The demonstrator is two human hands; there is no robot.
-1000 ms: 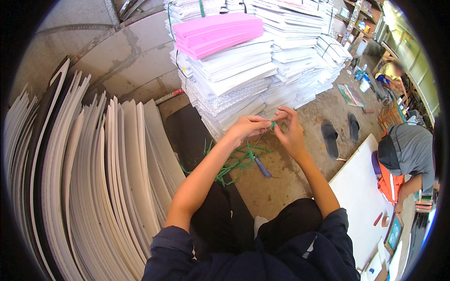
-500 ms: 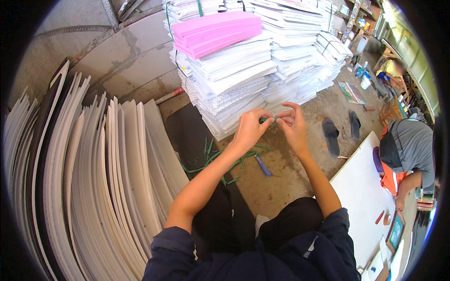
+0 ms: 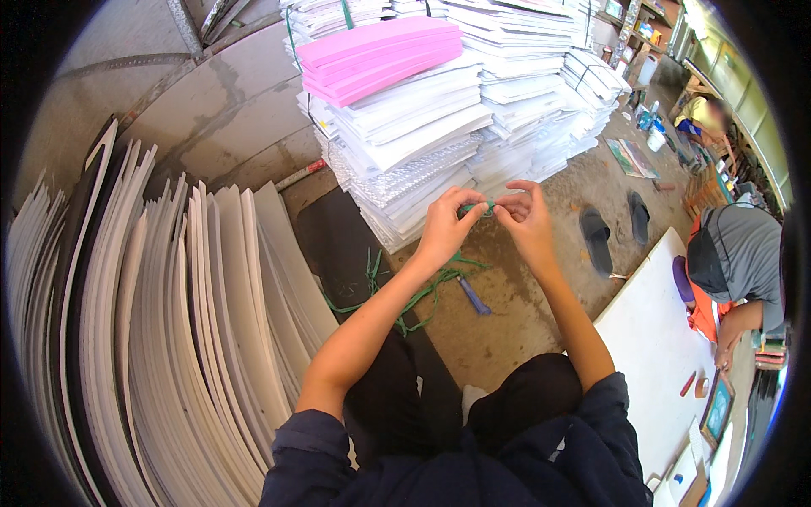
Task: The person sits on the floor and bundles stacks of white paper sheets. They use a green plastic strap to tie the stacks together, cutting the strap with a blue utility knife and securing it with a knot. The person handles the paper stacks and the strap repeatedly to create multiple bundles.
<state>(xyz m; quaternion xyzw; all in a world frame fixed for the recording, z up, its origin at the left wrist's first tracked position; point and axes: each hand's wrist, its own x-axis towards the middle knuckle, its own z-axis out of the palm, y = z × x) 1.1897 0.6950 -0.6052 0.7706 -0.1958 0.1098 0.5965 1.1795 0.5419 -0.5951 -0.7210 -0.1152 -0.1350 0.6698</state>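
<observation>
My left hand (image 3: 448, 226) is closed in a pinch on a small piece of green plastic string (image 3: 480, 209). Fingertip to fingertip with it, my right hand (image 3: 527, 218) pinches the same string; its upper fingers are bent and held apart. Both hands are raised over the floor in front of my knees, close to the lower edge of a tall stack of white foam sheets (image 3: 422, 135). Below them, a loose tangle of green string (image 3: 429, 291) lies across a black sheet (image 3: 338, 241) and the floor. Beside the tangle rests a blue-purple handled tool (image 3: 475, 297), whose kind I cannot make out.
Pink foam sheets (image 3: 380, 59) top the stack. Upright white sheets (image 3: 169, 338) fill the left side. Dark slippers (image 3: 596, 241) lie on the floor to the right. A person in grey (image 3: 743, 258) bends over a white board (image 3: 650, 338); another person (image 3: 703, 118) sits farther back.
My hands stay together on the string, with the fingers shifting slightly. The view has moved a little. The nearer person's hand remains at the white board.
</observation>
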